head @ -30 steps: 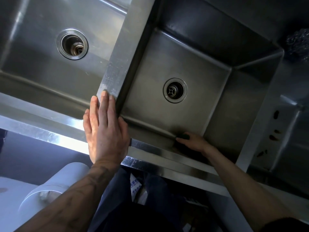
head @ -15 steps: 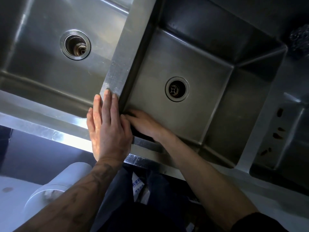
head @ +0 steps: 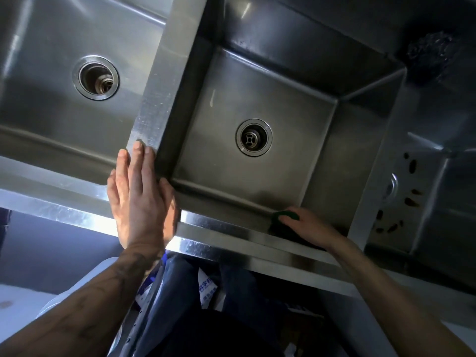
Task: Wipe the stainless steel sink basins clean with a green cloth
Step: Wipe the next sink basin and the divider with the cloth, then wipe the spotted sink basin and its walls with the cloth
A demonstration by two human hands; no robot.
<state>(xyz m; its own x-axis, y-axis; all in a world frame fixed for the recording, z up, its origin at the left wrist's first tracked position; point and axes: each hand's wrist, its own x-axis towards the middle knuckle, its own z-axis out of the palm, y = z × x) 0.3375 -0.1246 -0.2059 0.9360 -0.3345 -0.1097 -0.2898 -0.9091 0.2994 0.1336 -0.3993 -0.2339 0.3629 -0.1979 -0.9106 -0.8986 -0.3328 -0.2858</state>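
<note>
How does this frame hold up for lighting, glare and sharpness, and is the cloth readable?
Head view: dim overall. Head view: bright glare on the front rim beside the left hand. Head view: far wall of the right basin in deep shadow. Head view: cloth only a dark green sliver under the right hand. Head view: wide-angle bowing of edges, no obvious blur.

Your left hand lies flat, fingers straight, on the front rim, fingertips on the divider | your right hand holds the green cloth against the near wall of the right basin, low down | its drain sits beyond that hand, well apart | left basin lies beyond and left of your left hand
</note>
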